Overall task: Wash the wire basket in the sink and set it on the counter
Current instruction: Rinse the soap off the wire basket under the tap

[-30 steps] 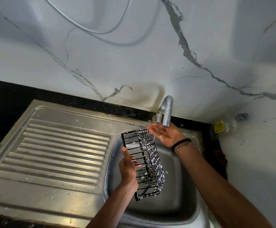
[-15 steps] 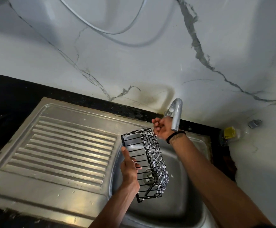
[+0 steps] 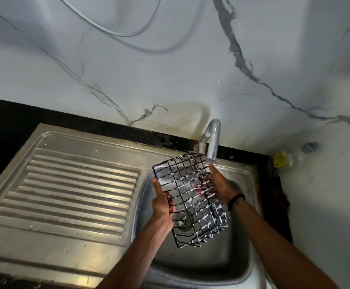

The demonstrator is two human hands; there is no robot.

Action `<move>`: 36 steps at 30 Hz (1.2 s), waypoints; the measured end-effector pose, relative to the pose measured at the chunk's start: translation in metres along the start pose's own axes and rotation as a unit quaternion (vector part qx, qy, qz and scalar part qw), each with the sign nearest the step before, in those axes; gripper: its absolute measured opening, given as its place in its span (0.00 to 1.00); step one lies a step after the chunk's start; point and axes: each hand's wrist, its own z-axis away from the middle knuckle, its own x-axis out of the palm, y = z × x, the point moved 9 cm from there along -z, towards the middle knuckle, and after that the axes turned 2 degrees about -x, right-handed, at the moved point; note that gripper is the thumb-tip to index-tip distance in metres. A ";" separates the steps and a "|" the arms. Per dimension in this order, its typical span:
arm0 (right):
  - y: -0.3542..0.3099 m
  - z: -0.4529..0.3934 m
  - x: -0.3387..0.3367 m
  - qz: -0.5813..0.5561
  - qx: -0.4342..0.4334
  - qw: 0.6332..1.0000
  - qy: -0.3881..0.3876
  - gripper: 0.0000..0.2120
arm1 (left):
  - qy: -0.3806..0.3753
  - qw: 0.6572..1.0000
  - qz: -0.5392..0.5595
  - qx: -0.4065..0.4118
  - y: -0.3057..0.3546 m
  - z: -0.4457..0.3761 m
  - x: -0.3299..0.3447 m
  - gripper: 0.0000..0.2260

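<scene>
I hold the basket (image 3: 190,197) up over the sink (image 3: 251,274), at about 12 o'clock from my chest, tilted so its far end is just under the tap (image 3: 211,140). It is black wire with white soap foam on many bars. My left hand (image 3: 162,205) is at the basket's 9 o'clock side; the thumb points up along the edge and the fingers curl round the wires, so it grips the basket. My right hand (image 3: 218,185) is at the basket's 3 o'clock side, under the tap's mouth. Its fingers lie mostly straight against the wires, touching the basket. A black band (image 3: 235,200) is on that wrist. The drain (image 3: 183,223) shows through the bars. The ribbed drainboard (image 3: 69,190) is at 9 o'clock from the sink. A yellow label (image 3: 280,160) sits at 2 o'clock by the wall.
</scene>
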 end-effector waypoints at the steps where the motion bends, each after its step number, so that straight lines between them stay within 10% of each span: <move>1: 0.000 0.004 0.000 -0.015 0.000 1.000 -0.013 0.35 | -0.011 1.000 -0.015 0.000 0.002 -0.003 0.003 0.27; 12: 0.032 0.014 -0.017 -0.163 -0.035 0.986 -0.005 0.22 | -0.076 0.977 -0.169 0.106 0.015 -0.018 0.026 0.22; 21: -0.008 0.013 -0.007 -0.121 -0.134 0.984 0.011 0.24 | -0.102 0.982 -0.064 0.145 0.042 -0.014 0.015 0.07; 29: -0.002 0.019 0.005 -0.122 -0.162 0.979 -0.006 0.20 | -0.125 0.981 -0.037 0.142 0.036 -0.026 -0.003 0.56; 36: -0.002 0.034 0.006 -0.117 -0.177 0.977 0.006 0.18 | -0.132 0.986 -0.013 0.099 0.027 -0.021 -0.004 0.30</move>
